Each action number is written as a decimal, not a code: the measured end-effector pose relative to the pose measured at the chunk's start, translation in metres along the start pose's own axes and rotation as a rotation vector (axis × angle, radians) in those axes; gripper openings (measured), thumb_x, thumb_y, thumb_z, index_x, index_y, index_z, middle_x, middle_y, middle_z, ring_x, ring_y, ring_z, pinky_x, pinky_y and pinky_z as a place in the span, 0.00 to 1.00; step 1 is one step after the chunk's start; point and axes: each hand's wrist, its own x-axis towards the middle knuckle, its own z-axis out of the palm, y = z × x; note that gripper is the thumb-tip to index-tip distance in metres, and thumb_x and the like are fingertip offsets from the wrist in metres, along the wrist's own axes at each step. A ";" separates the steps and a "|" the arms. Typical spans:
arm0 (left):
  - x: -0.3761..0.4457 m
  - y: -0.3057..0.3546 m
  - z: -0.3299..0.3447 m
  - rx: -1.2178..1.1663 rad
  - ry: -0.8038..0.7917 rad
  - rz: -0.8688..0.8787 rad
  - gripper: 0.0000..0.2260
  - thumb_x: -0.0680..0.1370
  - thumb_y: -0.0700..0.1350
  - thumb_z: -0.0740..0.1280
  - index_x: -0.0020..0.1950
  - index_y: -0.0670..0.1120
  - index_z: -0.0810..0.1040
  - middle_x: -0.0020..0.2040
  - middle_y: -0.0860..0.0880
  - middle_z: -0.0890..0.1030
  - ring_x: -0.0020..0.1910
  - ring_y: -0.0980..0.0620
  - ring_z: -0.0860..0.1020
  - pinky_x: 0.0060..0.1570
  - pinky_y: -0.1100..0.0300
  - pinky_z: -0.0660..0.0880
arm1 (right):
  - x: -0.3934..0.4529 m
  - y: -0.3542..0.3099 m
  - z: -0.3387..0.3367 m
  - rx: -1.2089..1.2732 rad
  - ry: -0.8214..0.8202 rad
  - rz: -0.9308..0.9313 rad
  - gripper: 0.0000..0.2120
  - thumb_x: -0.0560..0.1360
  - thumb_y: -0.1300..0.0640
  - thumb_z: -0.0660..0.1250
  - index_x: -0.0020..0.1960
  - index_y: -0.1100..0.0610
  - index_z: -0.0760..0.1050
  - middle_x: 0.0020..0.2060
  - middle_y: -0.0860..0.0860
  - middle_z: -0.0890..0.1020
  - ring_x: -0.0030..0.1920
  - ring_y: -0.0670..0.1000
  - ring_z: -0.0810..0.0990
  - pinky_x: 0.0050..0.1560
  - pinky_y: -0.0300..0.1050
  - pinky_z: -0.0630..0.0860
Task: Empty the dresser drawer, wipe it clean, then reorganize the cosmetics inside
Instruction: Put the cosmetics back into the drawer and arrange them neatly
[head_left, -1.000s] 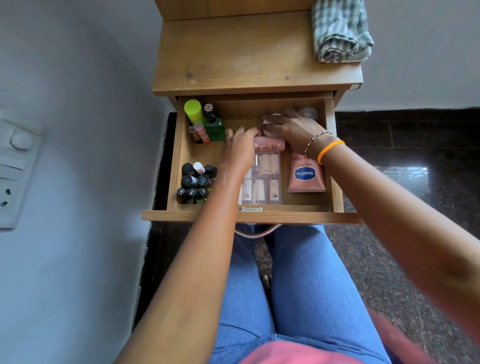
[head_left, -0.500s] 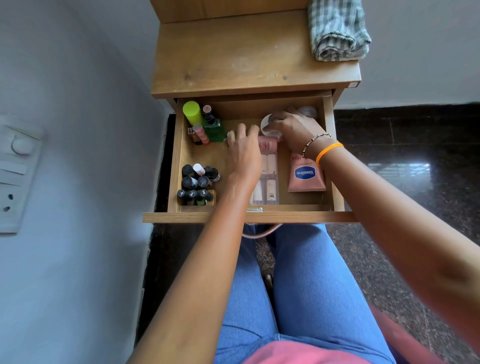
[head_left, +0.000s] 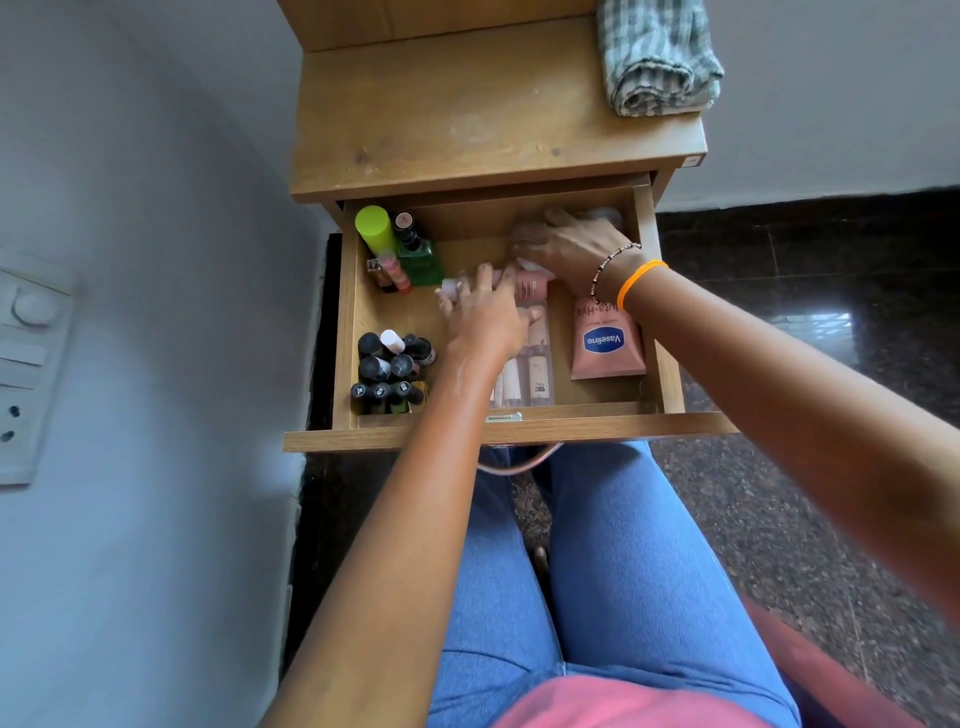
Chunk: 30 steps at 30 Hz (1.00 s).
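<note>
Both hands, left (head_left: 485, 322) flat-fingered, right (head_left: 569, 249) grip unclear, crowd tubes (head_left: 535, 364) beside Vaseline tube (head_left: 605, 343).

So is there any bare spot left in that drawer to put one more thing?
Some. Bare drawer floor shows at the back, between the green bottle and the right hand. A smaller strip lies between that bottle and the dark-capped bottles. The dresser top left of the folded cloth is bare. The middle is crowded with tubes under the left hand.

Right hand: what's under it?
Under the right hand a white, round thing peeks out at the drawer's back; the hand covers most of it, so what it is stays unclear.
</note>
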 end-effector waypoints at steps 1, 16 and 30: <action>0.000 0.000 -0.001 0.010 -0.004 -0.003 0.28 0.80 0.57 0.58 0.77 0.50 0.54 0.78 0.45 0.53 0.76 0.42 0.52 0.73 0.39 0.45 | -0.001 0.000 0.000 -0.004 0.002 0.010 0.20 0.79 0.64 0.53 0.70 0.54 0.65 0.70 0.51 0.66 0.67 0.58 0.65 0.49 0.55 0.77; 0.003 0.007 -0.005 -0.081 -0.121 -0.067 0.34 0.81 0.60 0.52 0.78 0.46 0.39 0.78 0.43 0.38 0.75 0.40 0.35 0.72 0.41 0.37 | -0.001 0.006 0.016 0.274 0.062 0.132 0.24 0.74 0.68 0.61 0.69 0.55 0.69 0.71 0.55 0.68 0.67 0.61 0.68 0.64 0.55 0.70; -0.010 0.006 0.010 -0.044 -0.154 -0.041 0.35 0.80 0.60 0.52 0.76 0.49 0.34 0.76 0.45 0.32 0.74 0.42 0.30 0.70 0.40 0.33 | -0.009 -0.008 0.013 0.367 0.094 0.303 0.18 0.74 0.66 0.63 0.62 0.57 0.75 0.64 0.56 0.73 0.63 0.61 0.72 0.56 0.53 0.74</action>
